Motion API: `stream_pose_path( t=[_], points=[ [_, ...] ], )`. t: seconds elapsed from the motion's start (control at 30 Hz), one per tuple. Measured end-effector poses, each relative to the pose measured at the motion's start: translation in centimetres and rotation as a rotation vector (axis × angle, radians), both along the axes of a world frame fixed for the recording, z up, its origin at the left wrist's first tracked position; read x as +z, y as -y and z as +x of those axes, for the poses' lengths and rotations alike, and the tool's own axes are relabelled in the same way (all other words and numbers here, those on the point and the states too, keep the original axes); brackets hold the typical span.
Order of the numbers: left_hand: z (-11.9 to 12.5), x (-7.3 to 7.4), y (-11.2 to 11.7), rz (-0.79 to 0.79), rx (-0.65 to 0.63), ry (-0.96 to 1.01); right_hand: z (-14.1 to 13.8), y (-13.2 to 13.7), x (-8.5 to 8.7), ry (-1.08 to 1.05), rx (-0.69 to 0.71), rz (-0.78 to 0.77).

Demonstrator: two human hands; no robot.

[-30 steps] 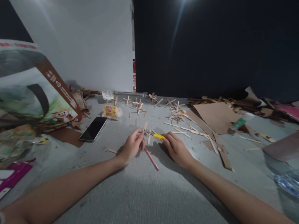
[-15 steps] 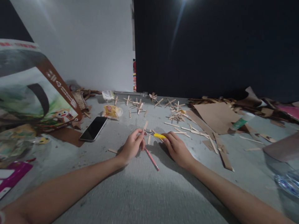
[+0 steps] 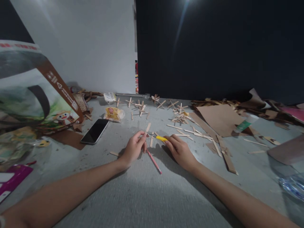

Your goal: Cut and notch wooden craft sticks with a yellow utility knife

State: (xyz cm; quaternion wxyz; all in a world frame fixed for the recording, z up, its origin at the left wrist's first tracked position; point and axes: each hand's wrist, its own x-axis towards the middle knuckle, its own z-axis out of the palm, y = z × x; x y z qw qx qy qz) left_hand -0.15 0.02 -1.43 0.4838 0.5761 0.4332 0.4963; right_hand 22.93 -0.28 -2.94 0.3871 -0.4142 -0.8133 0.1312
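Observation:
My left hand (image 3: pixel 133 148) rests on the grey table (image 3: pixel 142 196) with its fingers pinched on a short wooden stick (image 3: pixel 147 128) that points away from me. My right hand (image 3: pixel 180 151) is closed on a yellow-handled cutter (image 3: pixel 161 138), whose thin metal tip points left and meets the stick near my left fingertips. A pink pencil (image 3: pixel 154 161) lies on the table between the two hands, slanting toward me.
A black phone (image 3: pixel 95 130) lies at the left by a large printed bag (image 3: pixel 35 95). Several wooden sticks and crosses (image 3: pixel 140 106) are scattered behind. Brown cardboard sheets (image 3: pixel 219 118), a green-labelled tube (image 3: pixel 245 123) and a plastic bottle (image 3: pixel 293 185) sit at the right.
The cutter tip has crept slightly left along the stick. Both hands otherwise stay in place.

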Motion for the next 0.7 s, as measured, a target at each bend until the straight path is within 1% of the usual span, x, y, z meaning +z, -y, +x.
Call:
stream_pose_path(
  t=[0.3,0.5,0.7],
  points=[
    [-0.14,0.05,-0.1,0.028,0.02,0.004,-0.07,0.12,0.19,-0.002,-0.014,0.031],
    [-0.15,0.11,0.06,0.023,0.037,0.018,0.0,0.01,-0.02,-0.004,-0.019,0.017],
    [-0.12,0.38,0.13,0.019,0.044,0.031,-0.05,0.19,0.18,-0.002,-0.014,0.01]
  ],
)
